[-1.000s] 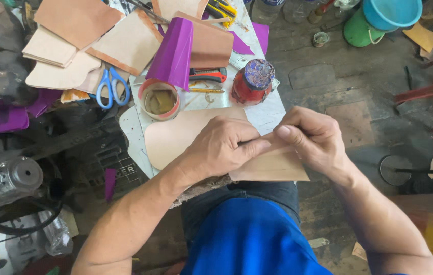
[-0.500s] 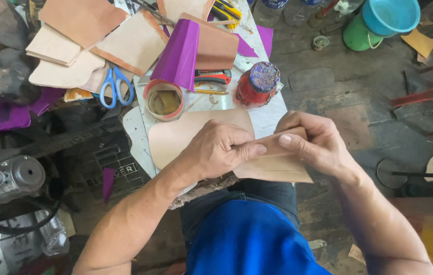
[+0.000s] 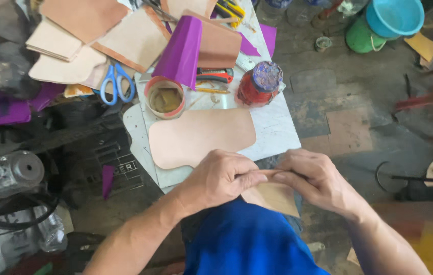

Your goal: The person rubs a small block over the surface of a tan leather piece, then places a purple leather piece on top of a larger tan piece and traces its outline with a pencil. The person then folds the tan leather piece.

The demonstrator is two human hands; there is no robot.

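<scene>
Left hand point(image 3: 221, 178): fingers pinch tan leather piece point(image 3: 273, 196).
Right hand point(image 3: 314, 178): fingers grip same piece.
Beyond fingers: leather cutout point(image 3: 198, 136) on worktop point(image 3: 277, 130).

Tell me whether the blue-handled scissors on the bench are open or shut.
Open. The blue-handled scissors lie flat among the tan leather pieces, their two finger loops spread apart; the blades are partly hidden under the leather.

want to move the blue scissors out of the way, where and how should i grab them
Take the blue scissors by the two blue handle loops, which point toward the person and lie open on top of the tan leather pieces. Come from above and from the near side, probably with the left hand. The blades point away under the leather stack, so they are hidden and best avoided.
</scene>
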